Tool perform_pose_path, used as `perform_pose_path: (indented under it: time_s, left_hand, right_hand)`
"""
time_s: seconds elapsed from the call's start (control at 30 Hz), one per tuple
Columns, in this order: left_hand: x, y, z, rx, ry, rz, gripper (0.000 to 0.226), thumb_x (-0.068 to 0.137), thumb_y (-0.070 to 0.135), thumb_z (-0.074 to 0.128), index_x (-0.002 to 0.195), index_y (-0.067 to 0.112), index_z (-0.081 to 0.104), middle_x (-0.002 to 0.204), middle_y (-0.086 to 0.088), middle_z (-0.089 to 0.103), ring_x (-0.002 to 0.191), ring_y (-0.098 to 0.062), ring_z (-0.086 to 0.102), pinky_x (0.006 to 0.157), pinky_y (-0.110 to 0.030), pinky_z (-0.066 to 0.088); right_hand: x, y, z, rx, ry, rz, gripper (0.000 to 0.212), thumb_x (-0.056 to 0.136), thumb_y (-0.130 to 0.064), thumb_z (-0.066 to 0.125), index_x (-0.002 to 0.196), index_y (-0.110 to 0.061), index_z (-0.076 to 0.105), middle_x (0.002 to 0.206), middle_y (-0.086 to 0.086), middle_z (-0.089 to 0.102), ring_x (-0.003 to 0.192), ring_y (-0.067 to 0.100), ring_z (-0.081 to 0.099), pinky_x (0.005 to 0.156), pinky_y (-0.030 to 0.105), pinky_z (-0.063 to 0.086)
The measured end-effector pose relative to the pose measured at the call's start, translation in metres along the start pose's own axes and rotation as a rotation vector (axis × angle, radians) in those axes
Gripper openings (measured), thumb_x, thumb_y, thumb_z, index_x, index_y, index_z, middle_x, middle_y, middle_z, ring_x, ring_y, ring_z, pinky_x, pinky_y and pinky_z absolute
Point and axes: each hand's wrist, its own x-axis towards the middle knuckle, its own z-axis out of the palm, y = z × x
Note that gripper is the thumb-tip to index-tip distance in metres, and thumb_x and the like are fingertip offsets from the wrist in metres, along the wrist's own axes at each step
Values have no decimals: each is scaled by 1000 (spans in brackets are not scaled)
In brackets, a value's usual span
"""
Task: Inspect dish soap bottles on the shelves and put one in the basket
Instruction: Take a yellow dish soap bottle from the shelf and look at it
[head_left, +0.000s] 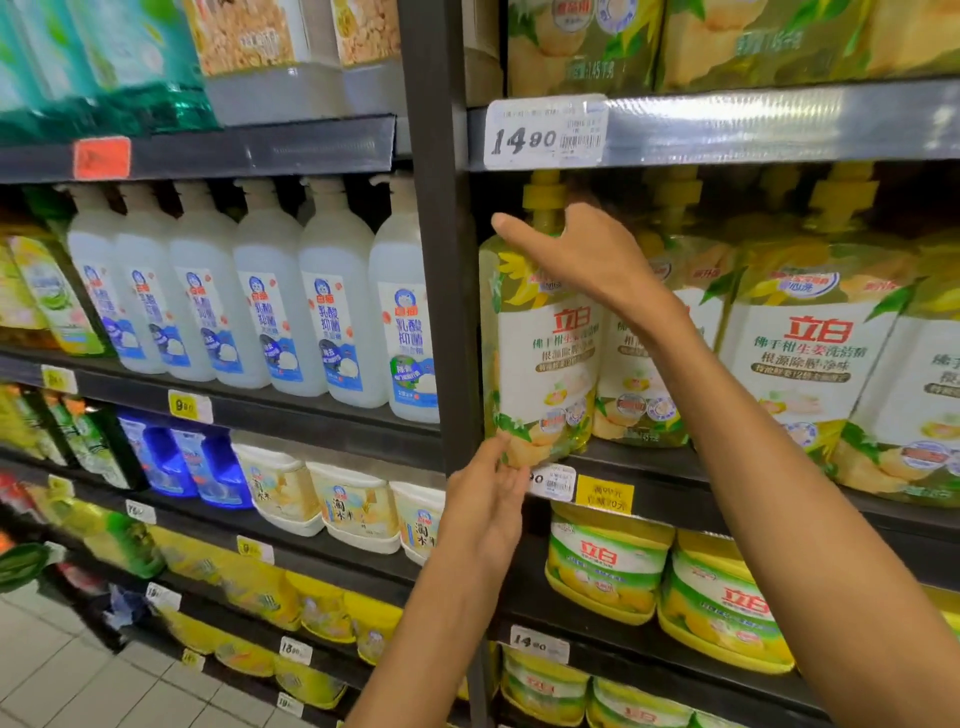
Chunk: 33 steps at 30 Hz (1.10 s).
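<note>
1. The right hand (582, 254), right of frame centre, lies over the shoulder of a yellow dish soap bottle (543, 353), thumb stretched out to the left and fingers wrapped behind the bottle just under its yellow pump cap (544, 195); how tightly the hidden fingers close, I cannot tell.
2. The left hand (485, 501), below it, has its fingers straight and together, tips touching the bottle's lower left corner.
3. The bottle stands upright at the left end of its shelf (649, 470), right beside the dark upright post (441, 260), its base at the shelf's front edge.
4. More bottles of the same yellow kind (810, 353) fill the shelf to the right.
5. A price tag reading 14.90 (545, 132) hangs on the shelf edge above.
6. Left of the post stands a row of white pump bottles (260, 312) with blue labels.
7. Lower right hold yellow-green tubs (608, 561).
</note>
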Motion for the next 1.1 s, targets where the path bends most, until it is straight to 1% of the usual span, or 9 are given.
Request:
perform_pose_path:
  time_s: [0.1, 0.17, 0.33, 0.53, 0.63, 0.8, 0.9, 0.97, 1.1]
  left_hand:
    - [-6, 2, -5, -78, -45, -81, 9, 89, 1, 59, 95, -5, 60, 103, -22, 66, 101, -26, 63, 102, -35, 44]
    - [-13, 1, -7, -75, -89, -103, 18, 79, 2, 66, 96, -5, 62, 104, -23, 69, 96, -25, 67, 87, -32, 50]
    - [-29, -14, -30, 69, -298, -41, 45, 74, 23, 69, 113, 3, 62, 105, -16, 73, 87, -22, 73, 61, -25, 58]
    - [-36, -24, -60, 79, -393, -38, 63, 52, 35, 92, 107, 10, 74, 116, -16, 69, 101, -25, 70, 69, -29, 59]
    - [-36, -21, -72, 24, -419, -91, 54, 75, 44, 73, 120, 16, 67, 128, -13, 63, 113, -25, 64, 82, -33, 59]
    - [-36, -22, -90, 105, -427, -236, 60, 83, 62, 50, 126, 22, 63, 127, -7, 64, 94, -20, 70, 60, -25, 57]
    - [-35, -27, -102, 227, -452, -266, 66, 80, 68, 46, 129, 27, 60, 131, -6, 62, 98, -22, 67, 69, -29, 55]
    - [-35, -31, -109, 234, -444, -263, 64, 84, 67, 41, 133, 28, 56, 137, -6, 56, 119, -28, 59, 91, -39, 52]
    - [-35, -34, -103, 27, -377, -223, 58, 97, 53, 34, 138, 17, 50, 142, -12, 51, 132, -31, 47, 109, -48, 35]
  right_hand:
    - [-1, -1, -6, 60, -21, 4, 62, 82, -73, 49, 71, -13, 51, 69, 4, 57, 64, 19, 57, 59, 30, 41]
    - [0, -4, -14, 123, -35, 30, 80, 79, -78, 48, 84, 1, 65, 81, 19, 68, 76, 31, 67, 64, 33, 48]
    - [-2, -8, -14, 180, -74, 82, 73, 75, -86, 40, 83, -15, 55, 88, -1, 65, 88, 22, 65, 78, 37, 50]
    - [-31, 1, -11, 218, -181, 8, 62, 81, -74, 51, 85, -14, 63, 91, 0, 74, 81, 12, 70, 79, 35, 55]
    - [-49, 17, -19, 433, -257, -29, 44, 79, -62, 63, 105, -28, 68, 100, -7, 75, 89, 6, 72, 87, 33, 57]
    - [-89, 34, 6, 833, -240, 64, 64, 68, -45, 69, 128, -38, 47, 114, -3, 67, 92, 16, 73, 76, 31, 60]
    - [-106, 39, 22, 891, -95, 157, 51, 76, -38, 73, 122, -40, 52, 123, 4, 63, 97, 20, 71, 82, 37, 60]
    - [-116, 45, 28, 917, -32, 195, 47, 81, -33, 74, 124, -38, 54, 125, 6, 62, 102, 22, 69, 87, 43, 58]
    - [-131, 50, 31, 1020, 43, 218, 57, 78, -34, 73, 132, -33, 52, 126, 7, 64, 104, 23, 69, 90, 46, 56]
